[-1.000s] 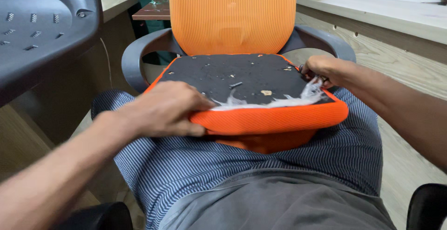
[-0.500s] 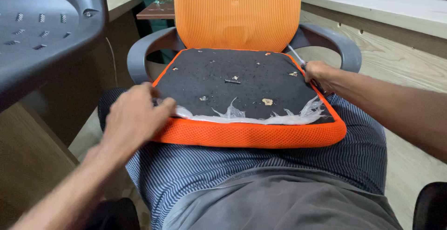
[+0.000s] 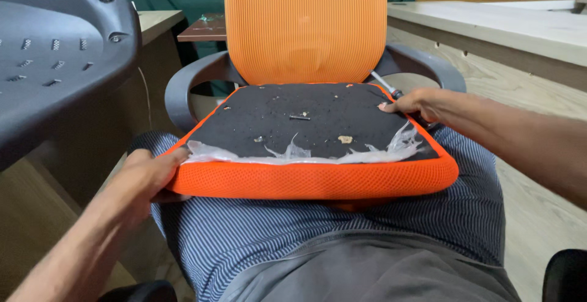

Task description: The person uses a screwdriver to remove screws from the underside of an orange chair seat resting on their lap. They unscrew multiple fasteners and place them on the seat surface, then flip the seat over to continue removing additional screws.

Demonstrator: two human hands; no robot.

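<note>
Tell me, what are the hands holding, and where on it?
The orange seat cushion, lying black side up. The left hand grips its front left corner; the right hand rests on its right edge.

The left hand (image 3: 143, 176) reaches forward from a bare forearm, palm down, fingers curled at the tips around an edge. The right hand (image 3: 416, 103) stretches in from the side, fingers together, thumb forward.

Seat cushion (image 3: 312, 179) — orange mesh edge, black underside; trousers (image 3: 342, 241) — blue-white pinstripe; chair backrest (image 3: 304, 26) orange; armrests (image 3: 189, 85) grey.
</note>
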